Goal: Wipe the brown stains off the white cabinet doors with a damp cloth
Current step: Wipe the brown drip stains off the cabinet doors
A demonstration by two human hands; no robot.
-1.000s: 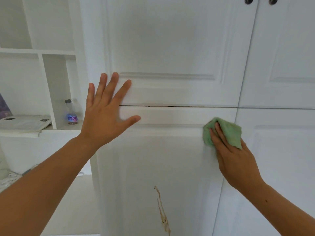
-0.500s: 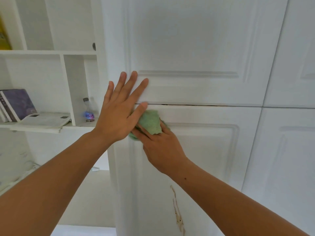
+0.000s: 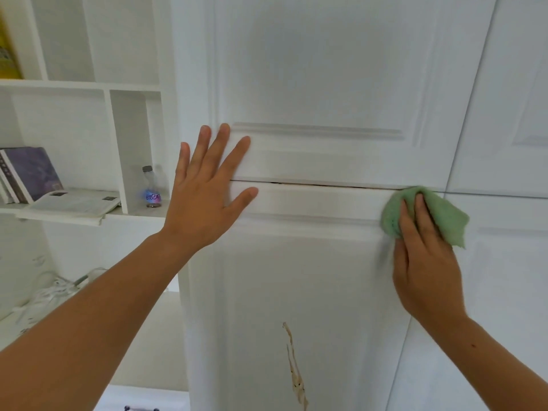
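Observation:
My right hand (image 3: 424, 262) presses a green cloth (image 3: 444, 215) flat against the top right corner of the lower white cabinet door (image 3: 311, 277), fingers straight on the cloth. My left hand (image 3: 204, 197) lies flat with spread fingers on the left edge of the doors, across the gap between the upper door (image 3: 320, 84) and the lower one. A long brown stain (image 3: 295, 369) runs down the lower door, well below both hands.
White open shelves (image 3: 80, 84) stand to the left with books (image 3: 28, 173), an open booklet (image 3: 71, 204) and a small bottle (image 3: 151, 188). More white doors (image 3: 510, 114) continue to the right. Cables (image 3: 50, 289) lie at lower left.
My right hand has swept the cloth from beside my left hand rightwards along the top rail of the lower door to its right corner. My left hand has stayed flat in place.

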